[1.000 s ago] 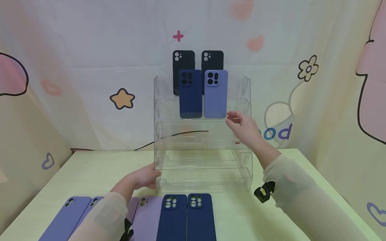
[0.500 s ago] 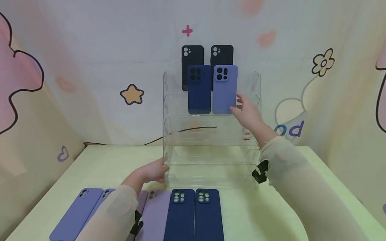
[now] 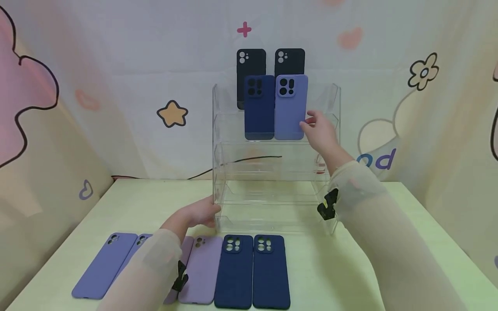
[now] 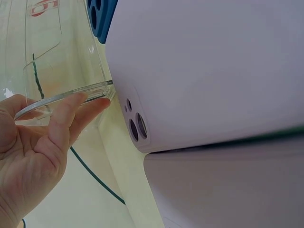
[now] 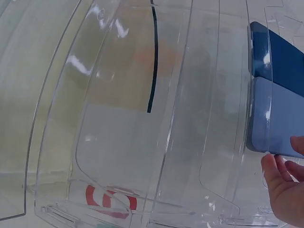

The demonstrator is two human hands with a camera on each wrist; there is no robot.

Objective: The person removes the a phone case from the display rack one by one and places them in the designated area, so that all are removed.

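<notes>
A clear acrylic tiered display rack [image 3: 268, 173] stands on the table. My left hand [image 3: 198, 212] grips its left side panel low down, fingers around the panel edge in the left wrist view. On an upper tier, a periwinkle phone case [image 3: 291, 113] leans upright beside a navy phone case [image 3: 259, 110]. My right hand [image 3: 324, 134] is at the periwinkle case's right edge; the thumb tip overlaps its front and the fingertips lie along that edge, relaxed. Behind, on the top tier, stand two black phone cases [image 3: 250, 65], partly hidden by the front pair.
In front of the rack, several phone cases lie flat in a row on the table [image 3: 311, 268]: periwinkle cases [image 3: 105, 265] at left, lilac cases [image 3: 202, 272] mid-row, navy cases [image 3: 268, 274] at right. My left sleeve [image 3: 144, 272] covers part of the row. A printed curtain [image 3: 128, 86] hangs behind.
My right hand has moved up from the periwinkle case's lower corner to its right edge. The narrow gap between that case and the navy one has closed. My left hand keeps hold of the rack.
</notes>
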